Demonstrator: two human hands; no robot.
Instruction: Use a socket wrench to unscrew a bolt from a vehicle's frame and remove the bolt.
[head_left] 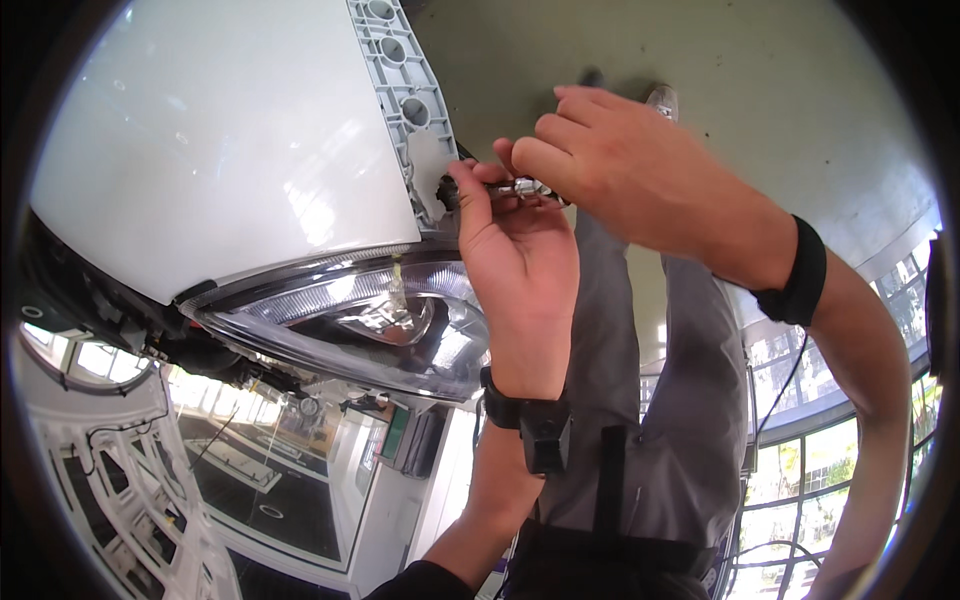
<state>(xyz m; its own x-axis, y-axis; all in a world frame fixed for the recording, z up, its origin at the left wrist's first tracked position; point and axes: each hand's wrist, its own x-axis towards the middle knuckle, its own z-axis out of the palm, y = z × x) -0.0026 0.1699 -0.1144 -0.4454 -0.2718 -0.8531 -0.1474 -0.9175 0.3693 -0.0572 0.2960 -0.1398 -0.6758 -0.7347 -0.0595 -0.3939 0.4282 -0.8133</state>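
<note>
My left hand (522, 245) is closed, palm up, its thumb and fingers wrapped round a chrome socket wrench (528, 188). The wrench's dark end lies at the edge of a light grey ribbed bracket (428, 150) along the side of a white car fender panel (230, 130). My right hand (610, 150) comes in from the right with its fingers curled over the outer end of the same wrench. Its palm side and most of its grip are hidden. Just below my left hand's fingers sits a clear headlight (390, 320), which my left wrist partly overlaps.
White body frames (120, 480) and a dark engine area (150, 330) lie at the lower left. My legs (690, 350) stand on a greenish floor (790, 90). Black straps with a small box (546, 440) circle my left wrist. Paned windows (800, 480) are at the lower right.
</note>
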